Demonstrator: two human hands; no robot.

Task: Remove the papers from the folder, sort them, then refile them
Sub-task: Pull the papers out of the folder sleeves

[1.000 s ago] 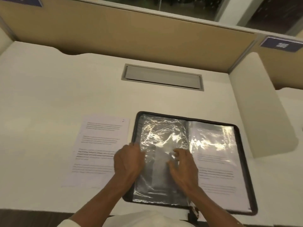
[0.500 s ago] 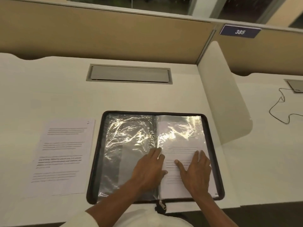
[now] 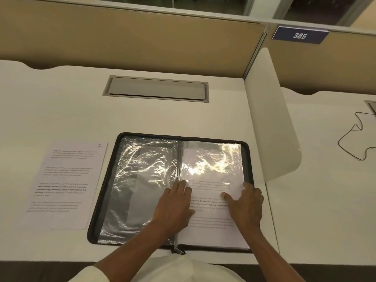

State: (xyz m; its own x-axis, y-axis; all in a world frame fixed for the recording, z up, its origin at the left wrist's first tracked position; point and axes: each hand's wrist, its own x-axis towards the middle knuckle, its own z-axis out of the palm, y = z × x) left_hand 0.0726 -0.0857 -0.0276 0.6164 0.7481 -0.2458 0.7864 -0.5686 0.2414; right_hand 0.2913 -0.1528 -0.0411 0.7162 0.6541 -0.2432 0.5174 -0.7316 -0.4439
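Your zip folder [image 3: 109, 192] lies open flat at the desk's [image 3: 61, 110] near edge, its spine running away from you and its long axis across the desk. Your left hand [image 3: 173, 208] rests palm down over the spine, fingers [image 3: 184, 185] loosely spread and reaching onto the right-hand sleeve. Your right hand [image 3: 247, 206] lies flat at that sleeve's outer edge, fingers open and gripping nothing, thumb on the printed sheet [image 3: 211, 218] inside the plastic. The left-hand sleeve [image 3: 142, 176] looks empty and crinkled. A loose sheet [image 3: 65, 186] numbered 2 lies just left of the folder, its top edge pointing away from you.

Half a second ago your right hand sat nearer the page's middle; it has since slid outward to the edge. Your left hand has barely moved.
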